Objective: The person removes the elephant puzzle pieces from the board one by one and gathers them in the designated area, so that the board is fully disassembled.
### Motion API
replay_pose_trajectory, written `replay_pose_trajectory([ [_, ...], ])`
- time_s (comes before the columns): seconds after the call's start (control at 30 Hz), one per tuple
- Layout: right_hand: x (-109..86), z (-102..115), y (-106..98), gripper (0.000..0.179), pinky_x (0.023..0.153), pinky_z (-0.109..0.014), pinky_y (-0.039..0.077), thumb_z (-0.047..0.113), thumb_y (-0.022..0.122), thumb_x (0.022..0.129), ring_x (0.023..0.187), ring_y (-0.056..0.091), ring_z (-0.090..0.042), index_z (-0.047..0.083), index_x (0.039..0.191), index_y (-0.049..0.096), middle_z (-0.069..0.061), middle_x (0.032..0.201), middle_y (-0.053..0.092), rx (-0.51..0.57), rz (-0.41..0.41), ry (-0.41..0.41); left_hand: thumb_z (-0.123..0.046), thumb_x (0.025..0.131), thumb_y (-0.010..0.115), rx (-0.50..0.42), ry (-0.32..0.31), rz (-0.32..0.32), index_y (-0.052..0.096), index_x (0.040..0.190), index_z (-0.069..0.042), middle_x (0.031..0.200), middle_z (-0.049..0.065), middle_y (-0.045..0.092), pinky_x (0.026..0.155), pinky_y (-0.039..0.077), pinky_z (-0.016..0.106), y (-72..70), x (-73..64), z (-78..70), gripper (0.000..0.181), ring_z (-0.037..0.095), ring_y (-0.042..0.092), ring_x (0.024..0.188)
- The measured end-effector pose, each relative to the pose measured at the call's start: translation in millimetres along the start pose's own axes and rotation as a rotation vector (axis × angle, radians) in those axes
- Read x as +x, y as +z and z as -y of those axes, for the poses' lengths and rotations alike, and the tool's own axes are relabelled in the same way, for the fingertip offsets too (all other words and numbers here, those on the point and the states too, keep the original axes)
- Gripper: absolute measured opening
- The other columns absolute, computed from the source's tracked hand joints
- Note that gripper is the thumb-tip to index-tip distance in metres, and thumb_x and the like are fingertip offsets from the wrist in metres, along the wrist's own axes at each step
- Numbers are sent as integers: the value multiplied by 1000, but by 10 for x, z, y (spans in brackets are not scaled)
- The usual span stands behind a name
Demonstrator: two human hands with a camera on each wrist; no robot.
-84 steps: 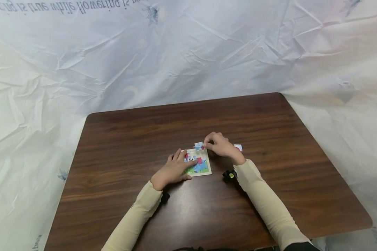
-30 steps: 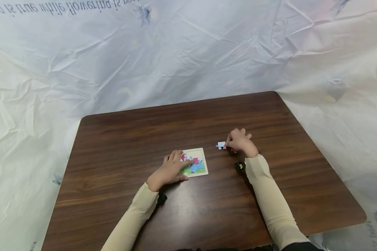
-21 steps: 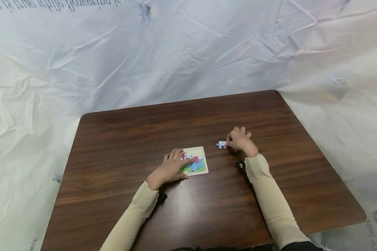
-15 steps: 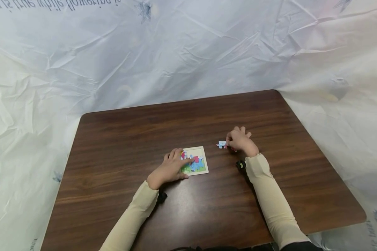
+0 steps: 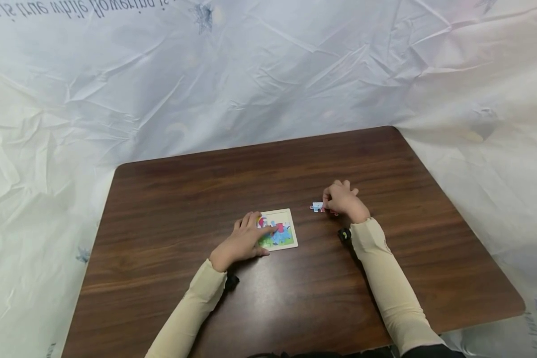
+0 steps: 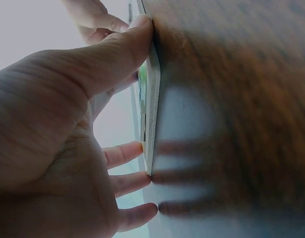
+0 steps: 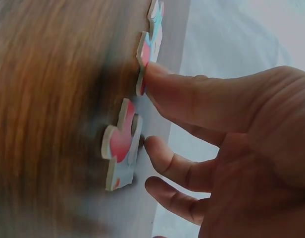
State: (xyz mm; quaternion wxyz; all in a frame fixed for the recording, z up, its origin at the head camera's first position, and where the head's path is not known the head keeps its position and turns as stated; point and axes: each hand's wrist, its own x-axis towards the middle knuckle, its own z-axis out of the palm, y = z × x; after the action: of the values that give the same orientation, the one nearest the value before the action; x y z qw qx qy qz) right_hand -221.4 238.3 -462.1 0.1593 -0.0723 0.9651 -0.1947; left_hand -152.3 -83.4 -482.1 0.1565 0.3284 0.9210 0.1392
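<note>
A small square puzzle board (image 5: 293,237) with a colourful cartoon picture lies on the table, its upper strip bare. My left hand (image 5: 241,244) rests across its left side, thumb along the near edge, other fingers reaching over the picture and to the far edge. To the right, my right hand (image 5: 343,200) pinches a blue, white and pink puzzle piece (image 5: 317,207) between thumb and index finger. In the right wrist view, the thumb (image 7: 165,87) covers part of that piece. A second piece with pink and white print (image 7: 124,148) lies beneath the other fingers, partly hidden in the head view.
The dark wooden table (image 5: 197,199) has rounded corners. A pale, wrinkled printed sheet (image 5: 268,74) hangs behind it and at the sides. Black wrist cameras are strapped under both cream sleeves (image 5: 387,278).
My right hand has carried the puzzle piece rightward, from the board's far edge to beside the second piece, and has since stayed nearly still. The left hand has remained on the board.
</note>
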Motion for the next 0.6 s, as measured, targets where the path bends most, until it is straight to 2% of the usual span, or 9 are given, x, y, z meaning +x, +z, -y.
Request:
replay_pose_trajectory([
  [0.23,-14,26,-9,25,95,-71,18,12,69,95,114,33,-48,13,71,61,-18,110,51,2,-22,-31,-40,92,75,-1,13,-18,52,150,-25,158,25,24,111,21,68,-6,-3,-1,64,47,17,147],
  [0.47,-15,191,39,19,93,-65,17,14,67,97,108,35,-44,11,79,63,-16,105,53,47,-112,-102,-40,92,74,-3,7,-8,51,151,-25,159,26,22,112,20,68,1,7,32,65,48,16,148],
  [0.6,-11,299,91,20,95,-67,17,19,66,100,113,36,-46,11,81,63,-18,110,54,53,-162,-106,-38,92,75,-16,14,-17,53,150,-25,158,27,23,112,19,68,10,12,53,64,49,16,147],
])
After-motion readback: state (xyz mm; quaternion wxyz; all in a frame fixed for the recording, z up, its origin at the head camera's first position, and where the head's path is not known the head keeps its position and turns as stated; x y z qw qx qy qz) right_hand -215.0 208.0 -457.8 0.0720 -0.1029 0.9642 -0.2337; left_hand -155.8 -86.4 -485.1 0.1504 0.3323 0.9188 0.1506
